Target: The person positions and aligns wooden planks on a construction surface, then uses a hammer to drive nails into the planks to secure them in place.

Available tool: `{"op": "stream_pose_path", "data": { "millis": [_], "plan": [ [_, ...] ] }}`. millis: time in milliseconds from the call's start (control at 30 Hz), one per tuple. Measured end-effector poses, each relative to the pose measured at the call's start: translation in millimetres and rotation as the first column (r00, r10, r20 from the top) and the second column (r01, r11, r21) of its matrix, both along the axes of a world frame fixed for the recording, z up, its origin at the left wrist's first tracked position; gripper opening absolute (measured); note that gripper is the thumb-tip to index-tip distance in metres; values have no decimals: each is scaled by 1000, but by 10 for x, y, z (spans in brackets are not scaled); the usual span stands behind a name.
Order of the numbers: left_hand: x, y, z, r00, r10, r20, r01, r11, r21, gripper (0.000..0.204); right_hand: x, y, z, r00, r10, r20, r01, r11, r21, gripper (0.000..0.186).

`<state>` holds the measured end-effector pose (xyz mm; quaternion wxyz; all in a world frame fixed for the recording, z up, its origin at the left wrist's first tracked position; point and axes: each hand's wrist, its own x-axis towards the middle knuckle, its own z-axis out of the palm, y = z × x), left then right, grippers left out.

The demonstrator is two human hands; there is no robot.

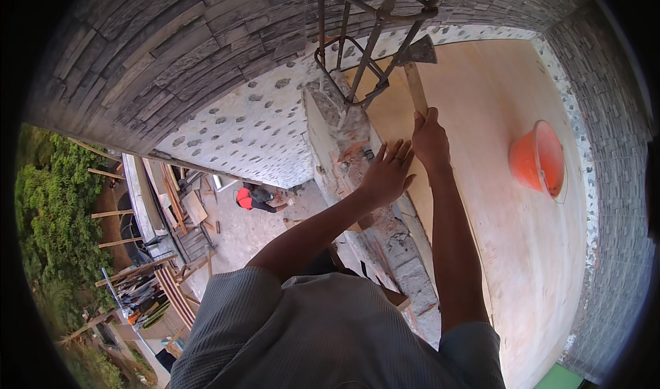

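My right hand is closed round the wooden handle of a hatchet, whose broad metal head is raised toward the top of the view, beside bent steel rebar cages. My left hand has its fingers apart and stretched out, to the left of my right hand, over the edge where a plywood sheet meets a rough, broken masonry ledge. It holds nothing; whether it touches the board is unclear.
An orange bucket sits on the plywood at the right. Stone-clad walls frame the space. Far below at the left, a co-worker in red and dark clothing bends on a concrete floor beside scattered timber. Trees stand beyond.
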<state>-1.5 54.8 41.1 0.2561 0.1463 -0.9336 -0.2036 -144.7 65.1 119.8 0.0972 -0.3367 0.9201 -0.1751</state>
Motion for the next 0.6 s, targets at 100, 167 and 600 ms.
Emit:
{"op": "stream_pose_path", "data": {
  "millis": [100,167,600],
  "plan": [
    [-116,3,-75,991,38,127,-28,996,-80,52,0,-60,-30,999,19,-33,-14,987,159,35],
    [-127,-45,-116,984,0,177,18,995,-98,53,-17,-44,-7,1000,9,-19,-6,987,161,37],
    [-167,-164,-66,950,-152,272,152,988,20,43,278,-115,81,987,152,58,-161,960,228,40]
  ]
}}
